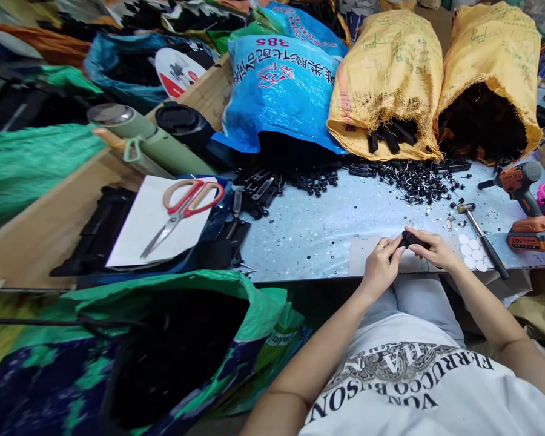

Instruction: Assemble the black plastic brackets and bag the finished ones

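Both of my hands meet near the front edge of the table, closed on one small black plastic part point(409, 238). My left hand point(382, 261) pinches its left end; a ring shows on one finger. The fingers of my right hand point(436, 249) wrap its right side and cover much of it, so its exact kind is hidden. Beneath the hands lies a flat piece of cardboard point(358, 254). Just right of them are several white round discs point(473, 253) and a small hammer point(487, 242) with a black handle.
An orange cordless drill point(524, 206) stands at the right. Small black pins point(418, 181) are heaped before two yellow sacks point(390, 66) and a blue bag point(281, 91). Scissors point(184, 209) lie on white paper at left, near a green flask point(163, 142). An open green sack point(263, 303) stands below.
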